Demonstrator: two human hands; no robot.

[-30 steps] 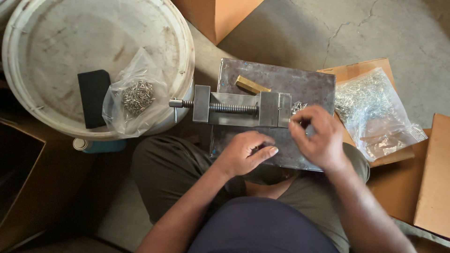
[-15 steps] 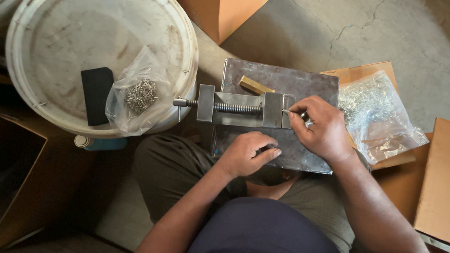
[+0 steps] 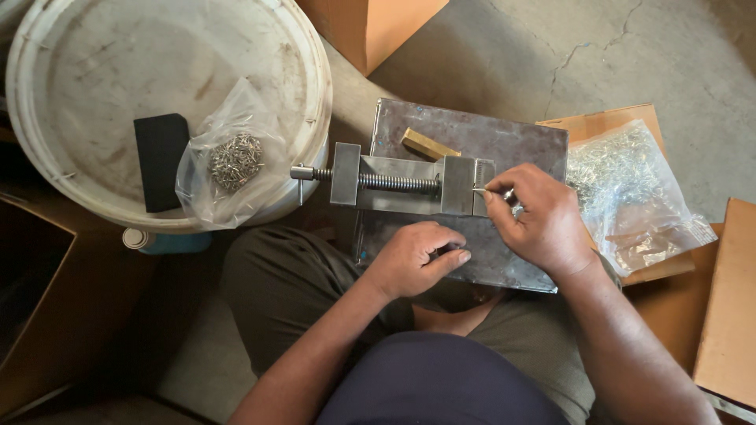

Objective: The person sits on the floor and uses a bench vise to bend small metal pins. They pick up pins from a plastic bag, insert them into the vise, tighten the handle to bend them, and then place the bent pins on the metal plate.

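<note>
A small steel vise [image 3: 402,182] with a screw spindle lies on a grey metal plate [image 3: 457,130] across my lap. My right hand [image 3: 535,220] pinches a small metal pin at the vise's right jaw, thumb and forefinger closed on it. My left hand [image 3: 417,256] rests curled on the plate's near part, below the vise; its fingers are closed around something small that I cannot make out. A small brass block [image 3: 429,145] lies on the plate behind the vise.
A white bucket lid [image 3: 102,86] at the left carries a black block [image 3: 161,157] and a clear bag of metal pins [image 3: 232,161]. A larger clear bag of metal parts [image 3: 630,189] lies on cardboard at the right. Cardboard boxes [image 3: 728,307] stand around, on a concrete floor.
My right hand has moved up from the plate to the vise's right jaw with the small pin. My left hand stays curled below the vise.
</note>
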